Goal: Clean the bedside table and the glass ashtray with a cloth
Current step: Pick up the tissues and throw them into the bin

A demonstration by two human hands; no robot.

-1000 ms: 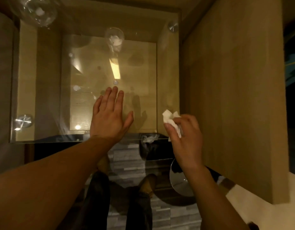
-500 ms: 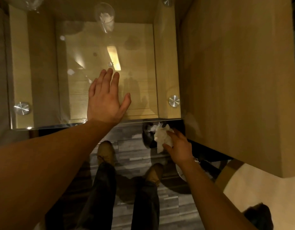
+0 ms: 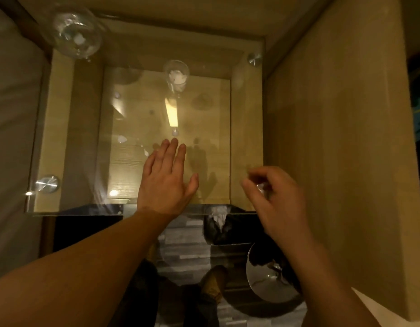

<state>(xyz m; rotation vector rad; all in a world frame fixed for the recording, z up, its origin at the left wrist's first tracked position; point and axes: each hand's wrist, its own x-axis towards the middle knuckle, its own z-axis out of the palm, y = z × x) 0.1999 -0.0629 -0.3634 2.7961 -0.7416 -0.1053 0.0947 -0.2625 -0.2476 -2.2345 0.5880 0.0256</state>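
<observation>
Where the task's thing is: the bedside table is seen from above in the upper middle of the view. Its clear glass top is carried on a pale wooden frame and pinned by round metal studs, one at the near left corner and one at the far right.
Left hand: laid flat on the glass near the front edge, fingers straight and close together, thumb spread. Nothing is grasped.
Right hand: held over the table's near right corner and blurred. The fingers are loosely curled and released, and nothing is made out in them. A small glint is seen between the fingers, but its source cannot be told.
Cloth: a white crumpled wad is seen in a dark bin on the floor just below the table's front edge, apart from both hands.
Ashtray: a round clear glass piece with a white speck inside is seen at the far left corner. Whether it is the ashtray cannot be told.
Second glass shape: smaller, white inside, placed toward the far middle. Whether it is an object or a reflection cannot be told.
Glass surface: a bright light streak is reflected ahead of the left fingertips, and faint round marks are scattered about.
Right side: a tall wooden panel is set against the table.
Left side: pale bedding is seen beside the table.
Floor: grey planks, a brown shoe and a round shiny disc are seen below the forearms.
</observation>
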